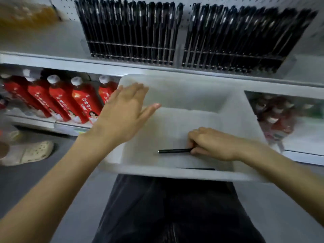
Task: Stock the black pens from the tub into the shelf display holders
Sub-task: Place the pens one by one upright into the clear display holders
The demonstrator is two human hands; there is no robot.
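Inside tub [182, 95], right fingers [192, 138] pinch pen [175, 151].

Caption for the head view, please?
Right hand pinches a black pen in the white tub; left hand open at its rim, below stocked display holders.

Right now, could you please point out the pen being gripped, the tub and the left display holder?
pen [175, 151], head view, middle of barrel.
tub [149, 171], head view, near rim.
left display holder [131, 45], head view, front wire rail.
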